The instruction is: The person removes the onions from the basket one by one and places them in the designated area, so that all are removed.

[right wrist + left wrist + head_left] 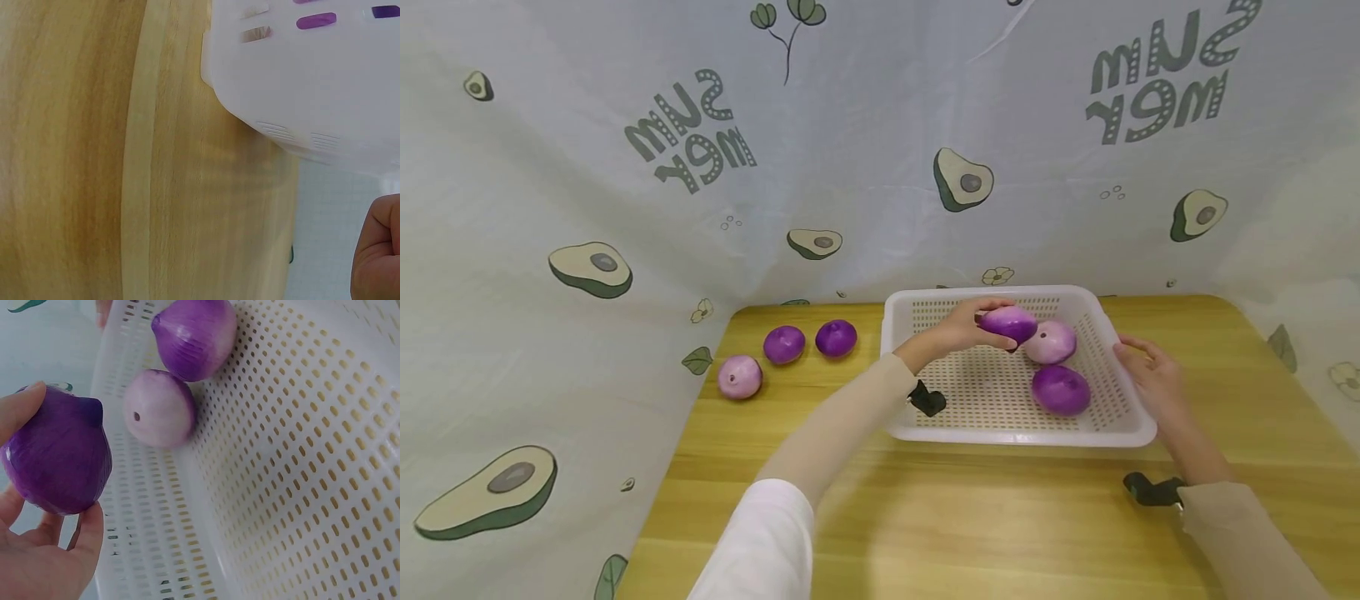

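Observation:
My left hand [966,325] grips a purple onion [1009,323] over the white plastic basket [1018,437]. In the left wrist view the thumb lies on one side of this onion [59,453] and the fingers support the other. Below it inside the basket, a pale onion [1051,342] and a darker purple onion [1061,390] rest toward the right side. My right hand [1153,375] holds the basket's right rim, its fingers curled in the right wrist view; part of the hand is cut off there.
Left of the basket, a pale onion [741,377] and two purple onions [784,344] lie on the wooden table [1000,517]. A patterned white cloth [880,150] hangs behind the table and along its left and right sides.

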The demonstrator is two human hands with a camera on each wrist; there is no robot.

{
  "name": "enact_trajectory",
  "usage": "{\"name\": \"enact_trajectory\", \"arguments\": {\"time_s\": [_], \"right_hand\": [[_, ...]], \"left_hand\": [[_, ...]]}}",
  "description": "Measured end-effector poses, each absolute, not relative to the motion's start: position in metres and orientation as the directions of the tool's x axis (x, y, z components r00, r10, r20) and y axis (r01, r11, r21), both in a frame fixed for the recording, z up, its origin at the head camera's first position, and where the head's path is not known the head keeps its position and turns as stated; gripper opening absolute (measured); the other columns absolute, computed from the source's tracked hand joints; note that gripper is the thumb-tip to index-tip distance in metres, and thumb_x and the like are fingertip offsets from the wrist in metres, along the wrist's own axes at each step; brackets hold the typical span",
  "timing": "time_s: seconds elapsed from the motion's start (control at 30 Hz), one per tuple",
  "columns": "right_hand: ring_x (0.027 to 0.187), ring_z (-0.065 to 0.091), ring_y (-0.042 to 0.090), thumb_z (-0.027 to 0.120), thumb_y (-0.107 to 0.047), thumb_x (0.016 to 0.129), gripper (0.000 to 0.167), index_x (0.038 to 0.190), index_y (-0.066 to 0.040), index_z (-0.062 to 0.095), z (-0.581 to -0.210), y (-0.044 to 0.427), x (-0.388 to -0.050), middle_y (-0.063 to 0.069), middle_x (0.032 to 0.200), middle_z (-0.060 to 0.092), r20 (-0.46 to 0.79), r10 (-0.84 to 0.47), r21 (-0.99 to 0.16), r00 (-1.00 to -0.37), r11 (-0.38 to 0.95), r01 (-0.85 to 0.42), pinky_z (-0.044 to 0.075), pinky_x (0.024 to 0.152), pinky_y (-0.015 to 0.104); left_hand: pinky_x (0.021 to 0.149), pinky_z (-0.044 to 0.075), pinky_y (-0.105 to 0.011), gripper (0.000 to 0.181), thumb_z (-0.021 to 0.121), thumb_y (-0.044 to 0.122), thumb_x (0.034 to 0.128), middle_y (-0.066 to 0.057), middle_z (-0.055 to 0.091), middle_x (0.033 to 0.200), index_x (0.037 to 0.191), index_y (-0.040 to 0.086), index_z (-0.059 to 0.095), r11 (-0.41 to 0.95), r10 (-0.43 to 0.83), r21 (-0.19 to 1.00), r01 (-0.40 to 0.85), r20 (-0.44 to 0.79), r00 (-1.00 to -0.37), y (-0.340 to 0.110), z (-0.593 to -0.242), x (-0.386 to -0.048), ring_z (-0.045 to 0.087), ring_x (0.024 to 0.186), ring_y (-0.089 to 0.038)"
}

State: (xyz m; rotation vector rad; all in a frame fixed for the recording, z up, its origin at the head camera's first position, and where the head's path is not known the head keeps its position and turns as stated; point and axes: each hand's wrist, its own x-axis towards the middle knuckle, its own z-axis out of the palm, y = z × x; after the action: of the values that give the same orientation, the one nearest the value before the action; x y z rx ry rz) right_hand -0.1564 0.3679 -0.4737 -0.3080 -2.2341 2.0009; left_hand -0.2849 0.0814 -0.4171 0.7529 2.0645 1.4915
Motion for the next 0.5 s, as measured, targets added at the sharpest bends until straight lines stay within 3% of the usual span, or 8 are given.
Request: {"name": "enact_trajectory", "arguments": {"time_s": [0.5], "right_hand": [[0.069,0.07,0.007,0.056,-0.027,0.103,0.014,0.113,-0.036,0.058,-0.465,0.364,-0.152,-0.016,0.083,0.071,-0.064,0.223,-0.993,-0.973,0.084,0.085,0.058,0.056,0.026]], "left_hand": [[0.085,0.056,-0.025,0.069,0.083,0.006,0.0816,-0.002,0.06,0.13,0.143,0.016,0.055,0.185,0.73,0.967,0.174,-0.017,-0.683,0.043,-0.392,-0.277,0.062,0.107,-0.014]]}}
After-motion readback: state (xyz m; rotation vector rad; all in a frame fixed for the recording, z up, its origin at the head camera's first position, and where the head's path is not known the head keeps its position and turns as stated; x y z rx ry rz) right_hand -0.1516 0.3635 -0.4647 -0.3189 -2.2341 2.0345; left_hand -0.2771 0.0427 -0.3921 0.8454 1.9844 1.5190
